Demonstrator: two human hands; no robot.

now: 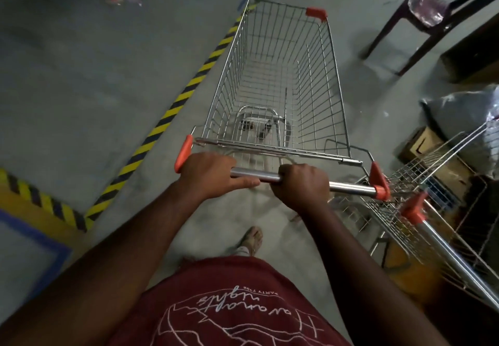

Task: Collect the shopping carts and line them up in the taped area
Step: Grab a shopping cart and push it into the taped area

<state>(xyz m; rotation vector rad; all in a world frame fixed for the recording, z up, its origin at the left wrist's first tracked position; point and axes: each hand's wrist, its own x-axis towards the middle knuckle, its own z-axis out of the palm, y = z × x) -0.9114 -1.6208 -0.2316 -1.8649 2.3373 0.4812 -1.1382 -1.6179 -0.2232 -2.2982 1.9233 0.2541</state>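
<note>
The shopping cart (pixel 280 80) stood on the grey floor straight ahead of the person, its wire basket empty and its left side running close along the yellow-and-black tape (pixel 172 107). The left hand (pixel 210 175) was wrapped over the metal handle bar (pixel 348 187) near its orange end cap, thumb lying along the bar, and the right hand (pixel 302 186) gripped the same bar around its middle. A second cart (pixel 432 210) sat just beside it on the right, its handle angled away. The step in hand looked like wheeling this cart toward the taped area. The next move would probably call for a steady push with both hands, steering clear of the chair (pixel 421 24) ahead on the right and keeping the cart parallel to the tape.
</note>
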